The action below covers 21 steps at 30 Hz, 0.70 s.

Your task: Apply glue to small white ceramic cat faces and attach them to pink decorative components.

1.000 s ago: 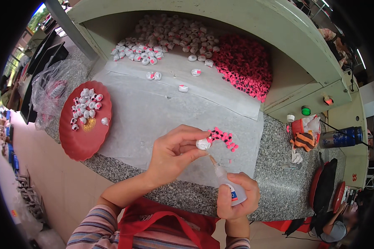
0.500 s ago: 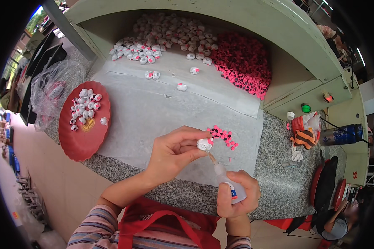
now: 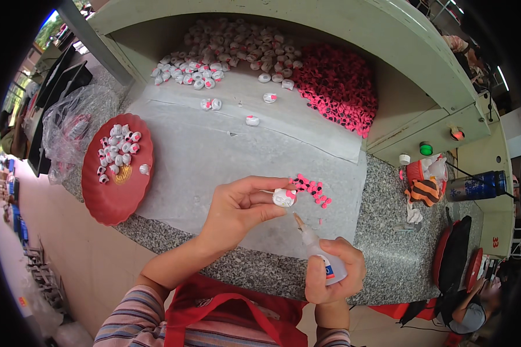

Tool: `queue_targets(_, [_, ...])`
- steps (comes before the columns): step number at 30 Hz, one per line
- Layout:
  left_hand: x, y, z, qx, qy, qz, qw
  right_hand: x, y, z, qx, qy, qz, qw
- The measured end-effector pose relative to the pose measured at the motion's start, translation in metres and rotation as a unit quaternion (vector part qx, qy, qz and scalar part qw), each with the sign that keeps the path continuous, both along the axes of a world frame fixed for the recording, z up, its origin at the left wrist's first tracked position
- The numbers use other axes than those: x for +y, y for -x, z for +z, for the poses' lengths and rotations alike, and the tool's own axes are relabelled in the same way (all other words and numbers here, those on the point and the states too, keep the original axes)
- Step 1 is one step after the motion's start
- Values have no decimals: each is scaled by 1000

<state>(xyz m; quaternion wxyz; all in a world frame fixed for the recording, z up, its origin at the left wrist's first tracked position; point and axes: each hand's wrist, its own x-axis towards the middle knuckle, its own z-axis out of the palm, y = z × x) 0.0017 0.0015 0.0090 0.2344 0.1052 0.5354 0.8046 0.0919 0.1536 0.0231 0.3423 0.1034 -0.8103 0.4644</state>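
Observation:
My left hand [image 3: 237, 208] pinches a small white round piece with a pink mark [image 3: 283, 198] between thumb and fingers, above the white paper sheet [image 3: 191, 156]. My right hand [image 3: 337, 272] grips a translucent squeeze glue bottle [image 3: 324, 260], its narrow brownish tip pointing up and left. The tip stands a little below the white piece, apart from it. Just beyond the left fingertips lies a small group of pink and black bits [image 3: 312, 188] on the paper.
A red scalloped plate [image 3: 101, 199] at left holds several white pieces. Heaps of white pieces [image 3: 237, 46] and pink-black bits [image 3: 341, 87] fill the shelf at the back. On the right stand a red cup [image 3: 415, 172], an orange-and-black striped object [image 3: 425, 194] and a blue bottle [image 3: 474, 187].
The glue bottle has drawn down and slightly right, so its tip has come away from the white piece. My left hand has turned the piece slightly, showing more of its face.

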Motion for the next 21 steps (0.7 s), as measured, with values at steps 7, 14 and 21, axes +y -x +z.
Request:
queue_targets(7, [1,1,0,-30,-25,-11,999,-2,2,1,1,-3,4,1000])
queue_targets(14, [-1,2,-1,-30,-26,-8,999,0,3,3,9,-17,-11,1000])
queue_targets(21, [-1,3,0,-31,-15,-2,999,2,0,5,-8,-23,-9,1000])
